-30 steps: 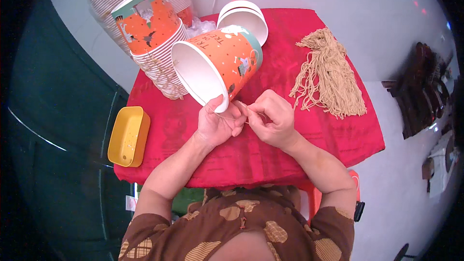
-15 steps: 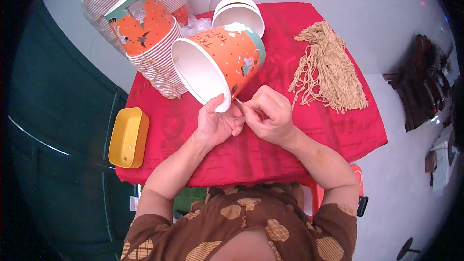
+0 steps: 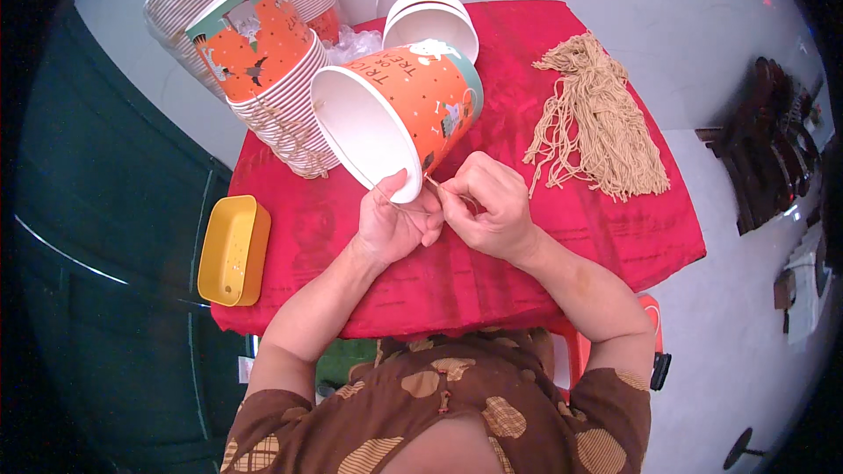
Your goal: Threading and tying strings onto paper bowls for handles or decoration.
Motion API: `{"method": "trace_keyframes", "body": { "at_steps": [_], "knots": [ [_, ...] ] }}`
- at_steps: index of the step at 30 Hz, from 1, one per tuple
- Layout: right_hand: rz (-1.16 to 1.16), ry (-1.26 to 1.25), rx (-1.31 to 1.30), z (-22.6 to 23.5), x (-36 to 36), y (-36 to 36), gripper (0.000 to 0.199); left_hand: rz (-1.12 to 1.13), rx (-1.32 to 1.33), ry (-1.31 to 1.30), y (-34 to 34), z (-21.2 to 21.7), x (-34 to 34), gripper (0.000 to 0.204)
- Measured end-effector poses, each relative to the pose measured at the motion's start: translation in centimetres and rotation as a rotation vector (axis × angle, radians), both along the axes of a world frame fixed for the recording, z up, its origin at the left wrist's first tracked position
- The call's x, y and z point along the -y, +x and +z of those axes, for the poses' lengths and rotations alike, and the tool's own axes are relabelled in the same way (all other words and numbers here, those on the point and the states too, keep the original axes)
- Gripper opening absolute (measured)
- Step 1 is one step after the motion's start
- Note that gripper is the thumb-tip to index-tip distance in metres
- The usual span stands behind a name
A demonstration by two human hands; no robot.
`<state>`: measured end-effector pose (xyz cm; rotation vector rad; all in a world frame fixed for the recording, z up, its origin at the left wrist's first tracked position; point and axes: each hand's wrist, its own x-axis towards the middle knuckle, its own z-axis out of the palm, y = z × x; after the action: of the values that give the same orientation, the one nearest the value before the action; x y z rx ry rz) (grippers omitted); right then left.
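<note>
Barely anything moved in the last second: left hand [image 3: 392, 222] still pinches the orange paper bucket's [image 3: 399, 114] rim at desk centre, right hand [image 3: 486, 206] still closed on the thin string [image 3: 432, 182]. Stacked buckets [image 3: 268, 92] at 10 o'clock. Threading looks mid-way.

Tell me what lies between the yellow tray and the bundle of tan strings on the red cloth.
In the head view, both hands, left and right, lie between yellow tray and strings, holding the orange paper bucket.

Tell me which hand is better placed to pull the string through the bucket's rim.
Probably the right hand: its fingertips pinch the string beside the rim, while the left hand grips the orange paper bucket.
</note>
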<state>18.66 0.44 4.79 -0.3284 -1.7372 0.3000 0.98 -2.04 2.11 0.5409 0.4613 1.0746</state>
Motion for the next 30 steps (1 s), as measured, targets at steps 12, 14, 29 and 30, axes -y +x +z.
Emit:
{"method": "trace_keyframes", "body": {
  "at_steps": [12, 14, 29, 30],
  "knots": [
    [-0.002, 0.003, -0.006, 0.09, 0.09, 0.02, 0.015, -0.013, 0.017, -0.004, -0.09, -0.18, -0.05, 0.046],
    [0.0, 0.008, -0.012, 0.04, 0.02, -0.05, 0.015, -0.008, 0.032, -0.018, -0.13, -0.29, -0.06, 0.045],
    [0.003, -0.141, -0.01, -0.83, -0.27, -0.14, 0.012, 0.046, -0.057, 0.044, 0.46, 0.06, -0.02, 0.045],
    [0.001, -0.171, -0.011, -0.9, -0.37, -0.17, 0.011, 0.103, -0.137, 0.103, 0.37, -0.1, -0.12, 0.045]
  ]
}}
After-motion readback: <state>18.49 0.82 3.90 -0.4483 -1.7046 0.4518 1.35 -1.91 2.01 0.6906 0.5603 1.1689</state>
